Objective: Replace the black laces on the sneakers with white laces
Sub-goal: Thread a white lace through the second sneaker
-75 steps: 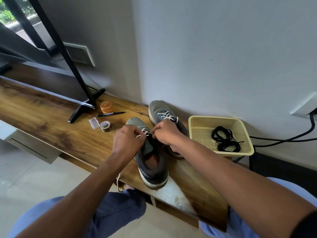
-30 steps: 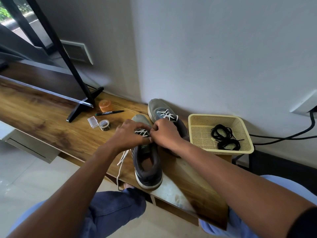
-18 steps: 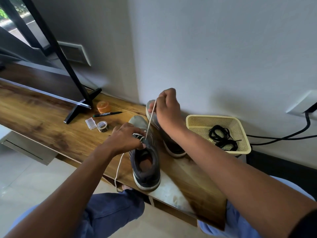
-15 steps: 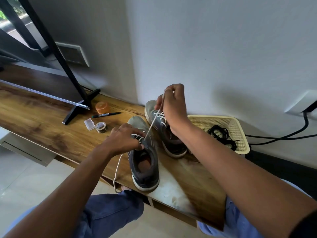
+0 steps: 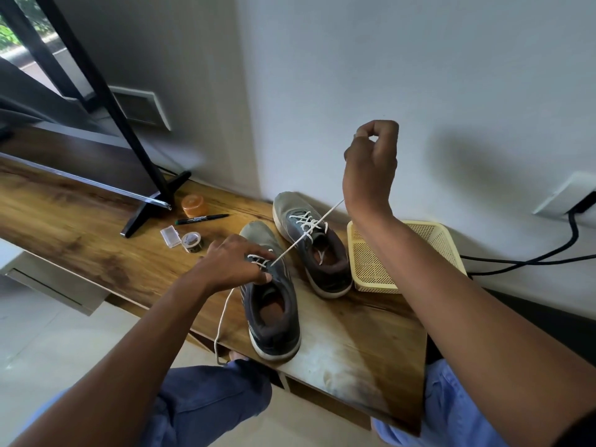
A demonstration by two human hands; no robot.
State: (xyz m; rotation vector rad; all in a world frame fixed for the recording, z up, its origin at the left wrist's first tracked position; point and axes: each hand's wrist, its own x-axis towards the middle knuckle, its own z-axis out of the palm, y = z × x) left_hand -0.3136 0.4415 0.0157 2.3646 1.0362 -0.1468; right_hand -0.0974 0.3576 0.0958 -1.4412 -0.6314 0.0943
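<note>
The right hand (image 5: 371, 162), pinching the white lace (image 5: 303, 235), should draw it taut above the near sneaker (image 5: 271, 304) while the left hand (image 5: 235, 262) grips that sneaker's eyelets.

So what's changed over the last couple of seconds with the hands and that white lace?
The right hand has risen from the near sneaker to well above the far sneaker, pinching the white lace and drawing it taut through an eyelet. The left hand stayed on the near sneaker's tongue area, holding it down. The lace's other end still hangs off the table edge. The basket and far sneaker are unmoved.
</note>
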